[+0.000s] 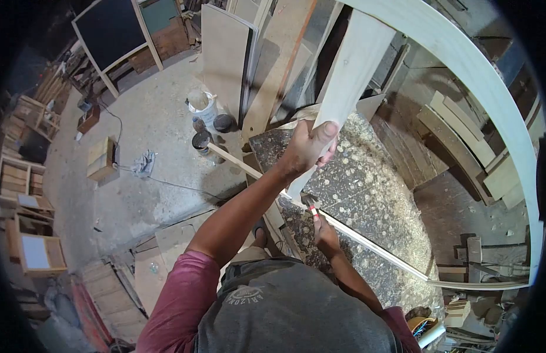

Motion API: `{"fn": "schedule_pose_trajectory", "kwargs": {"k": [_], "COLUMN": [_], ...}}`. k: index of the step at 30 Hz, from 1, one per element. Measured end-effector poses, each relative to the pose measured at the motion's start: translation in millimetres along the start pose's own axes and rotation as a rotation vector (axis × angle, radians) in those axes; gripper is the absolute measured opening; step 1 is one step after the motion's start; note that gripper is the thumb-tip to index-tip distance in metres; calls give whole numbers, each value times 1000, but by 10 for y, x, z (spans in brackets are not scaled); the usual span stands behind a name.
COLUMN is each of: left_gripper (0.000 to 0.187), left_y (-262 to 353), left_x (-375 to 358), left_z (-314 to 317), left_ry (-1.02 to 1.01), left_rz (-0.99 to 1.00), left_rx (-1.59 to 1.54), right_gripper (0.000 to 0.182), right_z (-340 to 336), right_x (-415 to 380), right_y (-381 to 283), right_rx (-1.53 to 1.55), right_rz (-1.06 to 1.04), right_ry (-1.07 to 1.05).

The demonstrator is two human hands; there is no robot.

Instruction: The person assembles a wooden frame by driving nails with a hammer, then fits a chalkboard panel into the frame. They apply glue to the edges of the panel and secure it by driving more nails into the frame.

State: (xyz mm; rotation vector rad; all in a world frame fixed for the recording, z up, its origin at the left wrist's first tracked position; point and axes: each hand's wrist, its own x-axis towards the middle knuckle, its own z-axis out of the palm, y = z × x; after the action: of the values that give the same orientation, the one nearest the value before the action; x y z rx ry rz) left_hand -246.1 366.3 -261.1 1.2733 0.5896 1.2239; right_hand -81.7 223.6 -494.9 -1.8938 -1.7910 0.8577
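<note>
— What is your left hand point(308, 147) doing up there?

— You are clamping a pale, planed softwood board point(352, 70) near its lower end, your grip closing fully around its flat edges. The board is standing tilted, rising away toward the stacked planks beyond.

— And your right hand point(324, 230)?

— You are wrapping it tightly around a hammer point(311, 203) with a red-and-white handle; its dark metal head is sitting just below the board's lower end, right beside a thin, straight wooden strip point(367, 241) that is running diagonally across the table point(373, 170).

— What is the table looking like?

— It is showing a dark, mottled surface, rough and thickly littered with pale sawdust and shavings.

— Anything curved nearby?

— A broad, smooth white arch point(490, 88) is sweeping around the right side, meeting the strip's far end low at the right.

— And on the floor?

— A white plastic bucket point(202, 106) and two dark round tins are standing on dusty concrete, with a black-panelled wooden frame point(111, 29) leaning farther back.
</note>
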Motion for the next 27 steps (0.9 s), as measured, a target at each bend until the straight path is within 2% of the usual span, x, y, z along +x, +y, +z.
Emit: {"fn": "schedule_pose_trajectory", "kwargs": {"k": [2,4,5,6,8,9,12,13,14,16,19,27], "left_gripper": [68,69,69,69,57,57,58,58,59,60,61,65], "left_y": [-27,23,34,27,21,20,33,50,76,131,187,138], "left_x": [34,49,47,51,64,64,65,62,77,144,182,255], "left_z": [-63,-34,-12,7,33,33,46,69,91,123,91,44], "left_ry": [-101,-93,-85,-88,-44,-44,-54,-38,-23,-31,-76,-116], "left_rz": [-7,-9,-9,-13,19,18,10,11,18,47,68,2], "left_rx": [27,24,19,19,-69,-68,-55,-43,-31,-45,-42,20], "right_gripper": [32,37,36,36,35,36,33,28,32,33,34,30], "right_z": [-51,-205,-220,-314,-515,-508,-329,-277,65,-48,-35,-90], "right_x": [13,-32,-18,-34,-77,-66,-26,-21,72,3,6,-136], "right_y": [-31,-210,-152,-273,-491,-478,-364,-363,139,-45,-126,26], "right_rx": [47,121,105,107,334,347,223,101,-15,-51,-38,25], "right_rz": [7,82,-5,-1,-95,-117,-87,57,-67,-44,72,-32], "right_ry": [22,46,111,111,232,273,249,108,-1,-126,-97,10]}}
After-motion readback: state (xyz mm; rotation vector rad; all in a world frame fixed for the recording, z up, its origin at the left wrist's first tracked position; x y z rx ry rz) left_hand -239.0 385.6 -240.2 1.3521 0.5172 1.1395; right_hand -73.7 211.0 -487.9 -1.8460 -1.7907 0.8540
